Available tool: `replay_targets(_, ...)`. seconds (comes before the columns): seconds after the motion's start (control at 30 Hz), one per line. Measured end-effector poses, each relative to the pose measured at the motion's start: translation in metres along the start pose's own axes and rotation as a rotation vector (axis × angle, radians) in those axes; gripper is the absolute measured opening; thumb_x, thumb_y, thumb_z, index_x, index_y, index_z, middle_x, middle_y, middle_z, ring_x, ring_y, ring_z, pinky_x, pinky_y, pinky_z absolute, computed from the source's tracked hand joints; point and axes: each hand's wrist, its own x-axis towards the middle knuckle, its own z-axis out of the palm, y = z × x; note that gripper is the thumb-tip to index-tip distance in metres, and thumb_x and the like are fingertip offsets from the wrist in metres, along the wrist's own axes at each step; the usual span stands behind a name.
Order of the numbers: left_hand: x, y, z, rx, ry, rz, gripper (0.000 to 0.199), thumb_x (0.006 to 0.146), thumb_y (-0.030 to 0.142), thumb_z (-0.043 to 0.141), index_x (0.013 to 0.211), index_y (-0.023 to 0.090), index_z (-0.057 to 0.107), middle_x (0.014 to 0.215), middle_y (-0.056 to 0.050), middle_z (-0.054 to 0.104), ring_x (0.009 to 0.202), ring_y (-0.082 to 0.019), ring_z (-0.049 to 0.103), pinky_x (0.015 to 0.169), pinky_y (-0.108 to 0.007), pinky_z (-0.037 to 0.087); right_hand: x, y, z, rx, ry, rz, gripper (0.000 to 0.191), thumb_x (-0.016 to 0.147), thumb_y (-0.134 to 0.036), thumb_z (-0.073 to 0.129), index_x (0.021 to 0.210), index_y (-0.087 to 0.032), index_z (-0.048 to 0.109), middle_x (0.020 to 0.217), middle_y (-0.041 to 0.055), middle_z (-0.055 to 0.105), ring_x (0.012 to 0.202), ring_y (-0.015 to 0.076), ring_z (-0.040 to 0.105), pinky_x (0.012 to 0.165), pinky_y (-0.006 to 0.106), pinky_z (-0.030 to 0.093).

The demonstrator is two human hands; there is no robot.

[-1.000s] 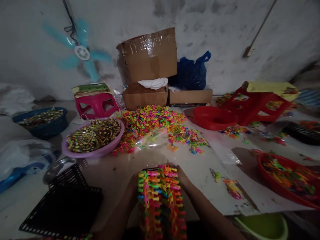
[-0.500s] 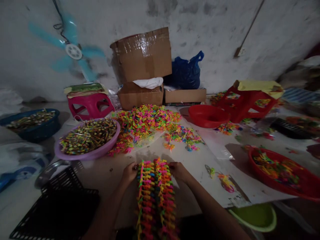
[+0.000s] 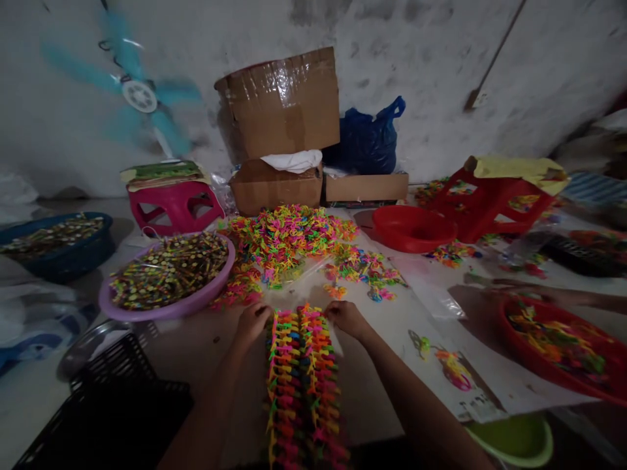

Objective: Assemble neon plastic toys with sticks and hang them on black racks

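Note:
Two long side-by-side rows of small bright plastic pieces [image 3: 284, 385] run from the lower edge of the head view up to my hands. At the far end of the left row, my left hand [image 3: 253, 321] is closed, its fingertips pinched against the row's outer corner. My right hand [image 3: 345, 318] is also closed, at the far outer corner of the right row. Whatever lies between either hand's fingertips is too small and dark to make out. Just beyond both hands lies a big heap of loose coloured plastic pieces [image 3: 289, 238] on the table.
To the left are a purple basin [image 3: 161, 314] of small striped sticks and a black plastic basket [image 3: 117, 365]. A co-worker's hand [image 3: 553, 295] reaches over a red basin [image 3: 514, 346] on the right. Cardboard boxes [image 3: 289, 111] and a spinning fan [image 3: 140, 96] stand behind.
Both my hands have moved slightly up toward the far ends of the rows. A co-worker's hand has come in over the red basin at right. The view has shifted a little.

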Motion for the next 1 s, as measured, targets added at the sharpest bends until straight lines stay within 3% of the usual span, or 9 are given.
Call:
replay_targets(0.23,0.005,0.015,0.006,0.122,0.052,0.064,0.026,0.075,0.034,0.046,0.059,0.017,0.059,0.055,0.001,0.058,0.057,-0.013,0.054,0.056,-0.022,0.037,0.012,-0.007,0.011,-0.019,0.163,-0.081,0.012,0.073,-0.028,0.044,0.066,-0.020,0.048,0.055,-0.0036,0.051,0.051,0.0105,0.050,0.052,0.021,0.040)
replay_targets(0.37,0.007,0.015,0.011,0.195,0.049,0.162,0.030,0.077,0.033,0.046,0.053,0.018,0.055,0.051,0.001,0.054,0.053,-0.012,0.051,0.054,-0.022,0.033,0.020,-0.009,0.009,-0.050,0.071,-0.120,0.014,0.072,-0.027,0.049,0.061,-0.019,0.048,0.050,-0.0052,0.048,0.046,0.0092,0.046,0.048,0.020,0.038)
replay_targets(0.53,0.002,0.015,0.009,0.219,0.036,0.284,0.026,0.082,0.030,0.040,0.071,0.018,0.061,0.064,-0.002,0.062,0.059,-0.013,0.057,0.057,-0.022,0.037,0.013,-0.016,-0.008,-0.114,-0.030,-0.184,0.012,0.072,-0.025,0.053,0.063,-0.018,0.055,0.050,-0.0048,0.049,0.046,0.0094,0.046,0.048,0.021,0.039)
replay_targets(0.67,-0.014,0.015,0.003,0.217,0.058,0.357,0.028,0.085,0.032,0.036,0.084,0.019,0.060,0.081,-0.006,0.066,0.074,-0.016,0.060,0.068,-0.024,0.042,-0.011,-0.019,-0.012,-0.229,0.118,-0.263,0.015,0.081,-0.022,0.044,0.073,-0.018,0.055,0.067,0.0015,0.055,0.062,0.0128,0.051,0.062,0.025,0.042)
replay_targets(0.83,-0.041,0.007,-0.002,0.219,0.048,0.406,0.024,0.084,0.030,0.037,0.085,0.021,0.060,0.082,-0.004,0.067,0.076,-0.015,0.062,0.070,-0.023,0.044,-0.047,-0.012,-0.001,-0.493,0.204,-0.533,0.022,0.089,-0.022,0.034,0.082,-0.018,0.054,0.074,0.0060,0.057,0.068,0.0152,0.053,0.065,0.026,0.043)
replay_targets(0.9,-0.045,0.007,-0.001,0.235,0.064,0.393,0.022,0.083,0.029,0.039,0.082,0.021,0.059,0.078,-0.003,0.066,0.072,-0.015,0.061,0.068,-0.023,0.044,-0.051,-0.011,0.003,-0.495,0.248,-0.526,0.021,0.089,-0.022,0.034,0.081,-0.018,0.053,0.073,0.0056,0.057,0.066,0.0147,0.053,0.063,0.025,0.044)
replay_targets(1.0,-0.038,0.012,0.004,0.259,0.103,0.356,0.023,0.083,0.030,0.039,0.074,0.019,0.057,0.064,-0.001,0.060,0.061,-0.013,0.057,0.060,-0.022,0.042,-0.044,-0.016,0.008,-0.411,0.326,-0.381,0.017,0.088,-0.023,0.036,0.080,-0.018,0.050,0.068,0.0026,0.056,0.059,0.0127,0.053,0.058,0.023,0.043)
